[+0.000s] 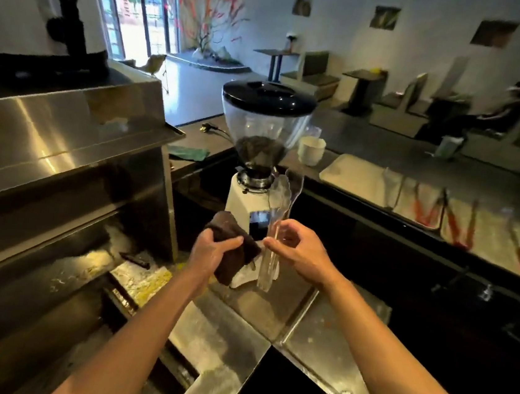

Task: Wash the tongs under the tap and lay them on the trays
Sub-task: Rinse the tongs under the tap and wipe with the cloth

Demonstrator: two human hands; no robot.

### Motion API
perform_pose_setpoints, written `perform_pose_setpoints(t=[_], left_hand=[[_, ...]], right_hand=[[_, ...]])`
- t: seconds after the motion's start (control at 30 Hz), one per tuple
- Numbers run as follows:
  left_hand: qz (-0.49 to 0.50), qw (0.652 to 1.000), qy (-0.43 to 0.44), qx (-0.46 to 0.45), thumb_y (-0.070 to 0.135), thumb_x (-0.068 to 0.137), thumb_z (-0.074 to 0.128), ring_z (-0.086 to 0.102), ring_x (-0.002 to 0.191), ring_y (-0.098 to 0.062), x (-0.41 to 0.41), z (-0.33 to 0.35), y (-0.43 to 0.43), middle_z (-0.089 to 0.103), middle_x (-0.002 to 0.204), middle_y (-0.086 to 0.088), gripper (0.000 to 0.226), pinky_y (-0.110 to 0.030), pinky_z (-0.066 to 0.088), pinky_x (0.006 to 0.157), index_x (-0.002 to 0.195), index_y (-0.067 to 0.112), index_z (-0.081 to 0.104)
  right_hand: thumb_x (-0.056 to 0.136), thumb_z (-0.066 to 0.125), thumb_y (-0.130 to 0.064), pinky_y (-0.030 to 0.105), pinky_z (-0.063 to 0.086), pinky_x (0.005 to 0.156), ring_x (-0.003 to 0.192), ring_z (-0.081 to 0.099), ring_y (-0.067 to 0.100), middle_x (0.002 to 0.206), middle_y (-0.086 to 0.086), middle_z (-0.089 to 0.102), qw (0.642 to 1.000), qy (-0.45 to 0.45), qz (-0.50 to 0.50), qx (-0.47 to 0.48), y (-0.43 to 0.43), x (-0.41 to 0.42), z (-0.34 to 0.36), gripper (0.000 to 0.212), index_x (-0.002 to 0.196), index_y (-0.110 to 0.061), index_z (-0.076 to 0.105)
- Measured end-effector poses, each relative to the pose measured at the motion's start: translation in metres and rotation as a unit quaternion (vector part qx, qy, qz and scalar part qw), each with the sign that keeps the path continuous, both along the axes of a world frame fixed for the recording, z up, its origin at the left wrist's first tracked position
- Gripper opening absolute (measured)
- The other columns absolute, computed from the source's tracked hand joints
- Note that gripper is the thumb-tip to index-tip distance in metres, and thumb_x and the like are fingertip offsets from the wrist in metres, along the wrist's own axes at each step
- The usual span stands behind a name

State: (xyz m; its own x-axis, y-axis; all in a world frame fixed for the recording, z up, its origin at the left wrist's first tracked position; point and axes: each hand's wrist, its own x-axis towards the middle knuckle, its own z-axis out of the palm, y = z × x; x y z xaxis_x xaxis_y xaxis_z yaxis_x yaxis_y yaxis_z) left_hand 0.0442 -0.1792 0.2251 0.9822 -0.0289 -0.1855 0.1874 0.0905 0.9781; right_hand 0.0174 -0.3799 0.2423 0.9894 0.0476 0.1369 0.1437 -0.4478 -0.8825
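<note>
The clear tongs (pixel 277 218) stand upright, pinched low between thumb and fingers of the right hand (pixel 297 253). The left hand (pixel 210 249) has its fingers curled round a dark cloth (pixel 233 245) at their nine o'clock. So light a pinch on slick plastic could let them slip to the surface, or tip them against the grinder (pixel 262 125). Its lidded hopper holds a low heap of beans. The trays (pixel 352 175) at two o'clock carry red-handled tongs (pixel 425 212).
</note>
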Motion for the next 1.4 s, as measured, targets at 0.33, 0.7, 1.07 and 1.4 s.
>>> perform_pose_setpoints(t=[0.33, 0.7, 1.07, 1.4], left_hand=[[-0.127, 0.991, -0.037, 0.002, 0.022, 0.084, 0.075, 0.064, 0.095, -0.019, 0.031, 0.029, -0.113, 0.065, 0.105, -0.005, 0.028, -0.03, 0.053, 0.071, 0.101, 0.022, 0.053], [-0.131, 0.991, -0.033, -0.006, 0.025, 0.088, 0.072, 0.065, 0.086, -0.014, 0.122, 0.046, -0.234, 0.069, 0.095, -0.001, 0.018, -0.028, 0.052, 0.072, 0.101, 0.02, 0.061], [-0.092, 0.989, -0.106, 0.046, 0.037, 0.097, 0.059, 0.065, 0.094, -0.01, 0.211, 0.039, -0.312, 0.07, 0.095, 0.004, 0.016, -0.026, 0.052, 0.08, 0.092, 0.024, 0.066], [-0.07, 0.995, -0.045, -0.052, 0.033, 0.094, 0.065, 0.073, 0.092, -0.024, 0.259, 0.025, -0.34, 0.077, 0.093, -0.006, 0.022, -0.041, 0.056, 0.086, 0.095, 0.012, 0.072]], right_hand=[[0.079, 0.078, -0.05, 0.043, 0.056, 0.093, 0.099, 0.068, 0.009, 0.102, -0.008, 0.073, 0.991, -0.028, -0.134, -0.001, -0.112, 0.002, 0.032, 0.032, 0.105, -0.034, 0.068], [0.081, 0.075, -0.054, 0.03, 0.056, 0.086, 0.098, 0.063, 0.005, 0.104, -0.012, 0.068, 0.981, -0.022, -0.184, -0.048, -0.221, 0.082, 0.052, 0.039, 0.11, -0.029, 0.065], [0.089, 0.063, -0.056, 0.033, 0.052, 0.077, 0.096, 0.06, 0.018, 0.11, -0.001, 0.06, 0.963, 0.05, -0.221, -0.15, -0.292, 0.207, 0.065, 0.048, 0.117, -0.018, 0.052], [0.081, 0.07, -0.045, 0.035, 0.055, 0.064, 0.079, 0.066, 0.023, 0.096, 0.009, 0.066, 0.934, 0.19, -0.199, -0.227, -0.314, 0.314, 0.034, 0.065, 0.127, -0.003, 0.052]])
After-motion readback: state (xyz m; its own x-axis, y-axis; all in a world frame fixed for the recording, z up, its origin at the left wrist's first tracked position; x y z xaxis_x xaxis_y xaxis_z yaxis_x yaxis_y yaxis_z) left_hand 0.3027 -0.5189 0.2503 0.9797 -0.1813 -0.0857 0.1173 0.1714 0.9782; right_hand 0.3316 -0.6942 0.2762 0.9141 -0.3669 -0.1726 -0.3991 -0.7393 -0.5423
